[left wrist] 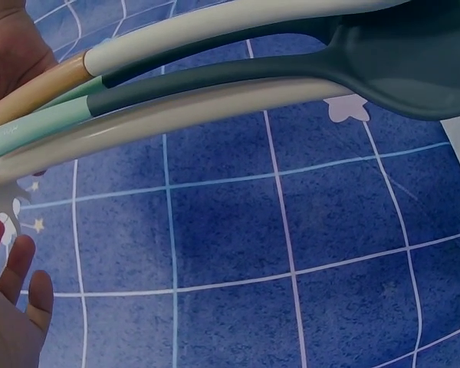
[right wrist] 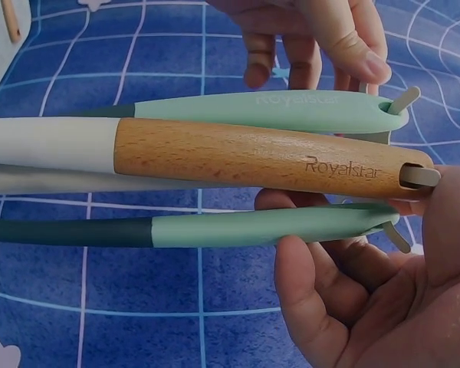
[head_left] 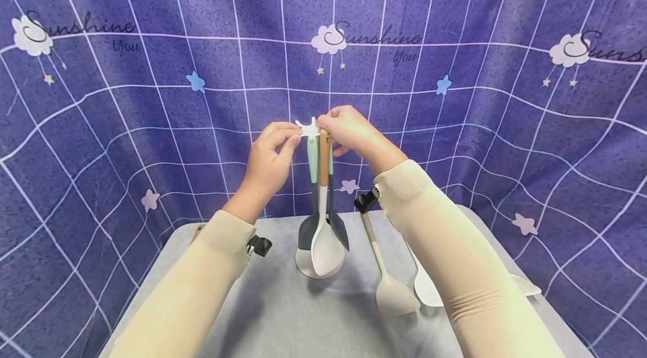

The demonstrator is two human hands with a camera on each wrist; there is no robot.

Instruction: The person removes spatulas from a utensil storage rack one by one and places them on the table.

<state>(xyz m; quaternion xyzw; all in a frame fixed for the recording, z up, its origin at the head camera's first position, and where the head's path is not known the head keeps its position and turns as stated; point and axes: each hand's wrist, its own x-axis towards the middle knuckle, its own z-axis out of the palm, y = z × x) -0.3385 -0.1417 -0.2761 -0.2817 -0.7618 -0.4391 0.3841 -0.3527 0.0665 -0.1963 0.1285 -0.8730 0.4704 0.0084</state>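
A white utensil stand with a round base and a hooked top carries several hanging utensils. A white spoon with a wooden handle hangs in front; its end hole sits over a hook. Beside it are two dark utensils with green handles, and a pale post runs behind. At the top, my left hand pinches the edge of the hooked head from the left. My right hand holds the head from the right, thumb by the wooden handle's end, fingers curled near a green handle.
On the grey table, a beige turner and a white utensil lie to the right. Another pale utensil shows past my right sleeve. A brown item peeks out at left. A blue gridded curtain hangs behind.
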